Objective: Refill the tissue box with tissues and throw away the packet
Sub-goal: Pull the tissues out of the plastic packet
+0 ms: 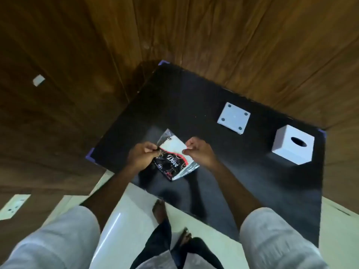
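Head view: both hands pinch the tissue packet (172,162) above the table's (194,94) near-left edge.
Left hand (142,156) and right hand (198,152), fingers closed on its sides, should pull apart evenly.

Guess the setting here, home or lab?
Likely a home room, not a lab: wood-panelled wall, glossy pale tiled floor, bare feet. Both hands grip a tissue packet over a low black table with a white tissue box.
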